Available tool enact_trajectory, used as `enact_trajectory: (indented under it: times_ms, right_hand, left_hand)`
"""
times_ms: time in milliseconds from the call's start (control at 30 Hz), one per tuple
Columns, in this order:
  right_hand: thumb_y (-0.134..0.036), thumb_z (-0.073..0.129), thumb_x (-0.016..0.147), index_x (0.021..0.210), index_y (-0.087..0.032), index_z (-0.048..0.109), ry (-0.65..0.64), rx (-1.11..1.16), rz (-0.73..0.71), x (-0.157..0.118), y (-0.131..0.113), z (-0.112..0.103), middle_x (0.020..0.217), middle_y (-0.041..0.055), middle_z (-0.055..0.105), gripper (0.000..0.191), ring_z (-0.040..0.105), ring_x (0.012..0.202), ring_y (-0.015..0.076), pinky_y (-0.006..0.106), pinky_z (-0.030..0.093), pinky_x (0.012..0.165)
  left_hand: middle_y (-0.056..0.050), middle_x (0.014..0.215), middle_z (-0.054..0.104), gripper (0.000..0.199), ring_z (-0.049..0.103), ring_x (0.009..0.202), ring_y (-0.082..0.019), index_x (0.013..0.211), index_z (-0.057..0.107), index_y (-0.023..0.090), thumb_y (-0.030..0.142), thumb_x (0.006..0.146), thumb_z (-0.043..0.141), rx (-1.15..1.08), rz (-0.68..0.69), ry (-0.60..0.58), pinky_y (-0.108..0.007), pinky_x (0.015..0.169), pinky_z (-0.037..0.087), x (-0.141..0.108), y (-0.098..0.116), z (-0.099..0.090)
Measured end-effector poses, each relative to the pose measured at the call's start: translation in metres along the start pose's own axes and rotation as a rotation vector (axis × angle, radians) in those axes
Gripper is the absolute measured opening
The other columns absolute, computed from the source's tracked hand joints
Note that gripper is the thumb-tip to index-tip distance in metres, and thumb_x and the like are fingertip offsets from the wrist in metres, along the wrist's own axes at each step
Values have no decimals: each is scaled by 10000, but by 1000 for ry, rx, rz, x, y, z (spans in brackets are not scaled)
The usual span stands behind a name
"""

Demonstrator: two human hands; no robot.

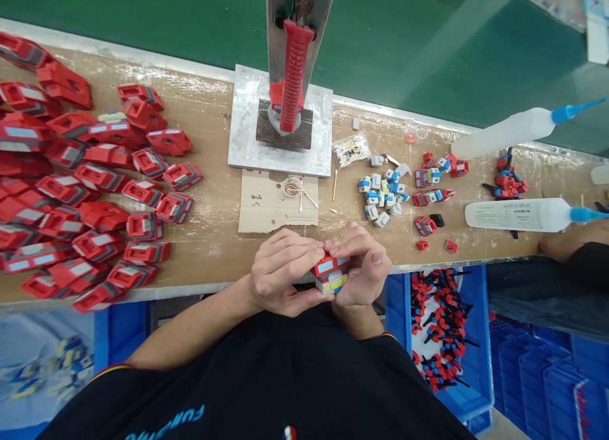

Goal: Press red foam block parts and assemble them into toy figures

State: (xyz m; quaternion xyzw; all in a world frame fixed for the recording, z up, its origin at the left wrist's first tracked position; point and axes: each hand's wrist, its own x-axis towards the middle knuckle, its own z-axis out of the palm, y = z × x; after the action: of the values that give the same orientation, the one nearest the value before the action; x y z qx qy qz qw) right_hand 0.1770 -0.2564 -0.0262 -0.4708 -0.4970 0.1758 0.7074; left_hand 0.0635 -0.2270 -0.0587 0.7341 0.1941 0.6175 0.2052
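Observation:
Close to my body, at the table's front edge, both hands are closed around a red and grey toy vehicle part [329,267] with light windows and a yellow-marked grey piece at its lower end. My left hand [285,272] grips its left side, fingers over the top and thumb beneath. From the right, my right hand [359,265] wraps it, with the fingertips meeting the left ones at the top. Much of the part is hidden by the fingers. Just beyond lies a stained cardboard piece [271,215] with a small round cup [292,186] and cotton swabs [308,198].
A hand press [295,72] with a red handle stands on a metal plate [238,129]. Many red vehicle parts [104,186] cover the left. Small grey-blue pieces [383,193], a swab bag [351,149] and two bottles [518,215] lie right. A blue bin [480,338] stands below; another person's arm [568,240] is nearby.

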Motion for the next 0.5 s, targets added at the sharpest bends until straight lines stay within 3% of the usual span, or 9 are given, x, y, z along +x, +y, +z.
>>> enact_trajectory:
  times_ms: [500]
  right_hand:
    - [-355, 384, 1063, 627, -253, 576, 44, -64, 39, 0, 1, 0, 529, -10, 543, 487, 549, 474, 168, 371, 417, 506]
  left_hand:
    - [-88, 920, 823, 421, 798, 775, -234, 1232, 692, 166, 480, 953, 719, 0, -8, -17, -351, 628, 631, 0, 3, 0]
